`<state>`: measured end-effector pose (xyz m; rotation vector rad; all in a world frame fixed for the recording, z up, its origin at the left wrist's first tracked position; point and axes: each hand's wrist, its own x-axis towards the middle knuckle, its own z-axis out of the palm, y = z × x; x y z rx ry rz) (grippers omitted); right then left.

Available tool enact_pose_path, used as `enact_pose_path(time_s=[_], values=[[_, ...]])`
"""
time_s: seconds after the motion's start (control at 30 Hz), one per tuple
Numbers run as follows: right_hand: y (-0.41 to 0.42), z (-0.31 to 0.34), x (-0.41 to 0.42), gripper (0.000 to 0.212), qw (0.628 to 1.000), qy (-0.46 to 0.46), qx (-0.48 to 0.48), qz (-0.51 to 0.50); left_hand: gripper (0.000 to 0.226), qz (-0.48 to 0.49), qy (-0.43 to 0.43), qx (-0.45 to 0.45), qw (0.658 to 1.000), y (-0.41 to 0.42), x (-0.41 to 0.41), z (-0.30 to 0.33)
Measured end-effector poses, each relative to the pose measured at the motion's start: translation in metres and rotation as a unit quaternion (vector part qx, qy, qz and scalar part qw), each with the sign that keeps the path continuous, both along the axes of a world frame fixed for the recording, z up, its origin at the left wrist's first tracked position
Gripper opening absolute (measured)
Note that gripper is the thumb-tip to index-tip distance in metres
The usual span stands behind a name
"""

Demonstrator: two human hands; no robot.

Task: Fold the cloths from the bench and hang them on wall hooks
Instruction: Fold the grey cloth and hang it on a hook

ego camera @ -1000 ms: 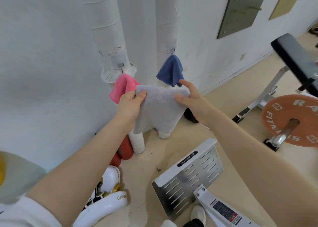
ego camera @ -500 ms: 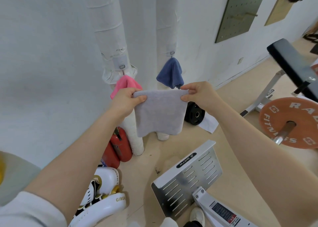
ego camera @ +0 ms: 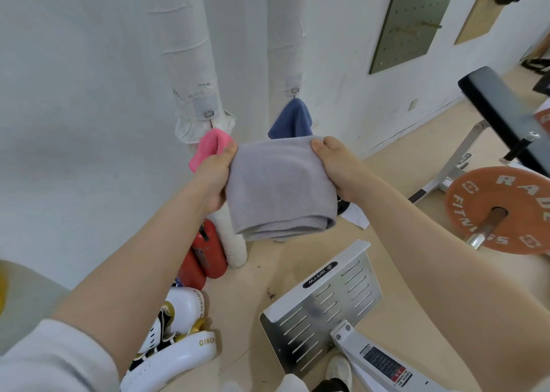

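I hold a grey cloth (ego camera: 279, 186) folded in front of me, its doubled lower edge hanging free. My left hand (ego camera: 215, 174) pinches its upper left corner and my right hand (ego camera: 336, 165) grips its upper right corner. Behind it a pink cloth (ego camera: 208, 147) hangs from a hook (ego camera: 209, 113) on the left wrapped pipe. A blue cloth (ego camera: 293, 121) hangs from another hook (ego camera: 294, 90) on the right wrapped pipe. The grey cloth covers the lower part of the blue one.
A black bench pad (ego camera: 503, 106) and an orange weight plate (ego camera: 503, 207) on a bar stand at right. A perforated metal footplate (ego camera: 324, 296) lies on the floor below. Red fire extinguishers (ego camera: 208, 257) and white boxing gear (ego camera: 178, 332) sit by the wall at left.
The grey cloth went from hanging long to folded in half, shorter and thicker. Both hands rose slightly and my right hand closed on the top right corner.
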<state>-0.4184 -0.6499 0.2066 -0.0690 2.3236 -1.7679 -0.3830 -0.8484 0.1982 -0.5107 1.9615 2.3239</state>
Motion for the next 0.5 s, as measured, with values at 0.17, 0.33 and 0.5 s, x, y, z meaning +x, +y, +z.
enact_pose_path(time_s=[0.17,0.33,0.5], values=[[-0.003,-0.004,0.001,0.034,0.985,-0.113,-0.093,-0.088,0.060,-0.050,0.014,0.232,0.971,0.010,0.014,-0.019],[0.009,-0.014,-0.001,0.041,0.958,-0.173,-0.182,-0.140,0.055,-0.167,-0.044,0.232,0.957,0.013,0.025,-0.033],[0.025,-0.015,0.010,0.029,0.930,-0.249,-0.264,0.056,0.034,-0.176,-0.029,0.236,0.955,0.018,0.024,-0.027]])
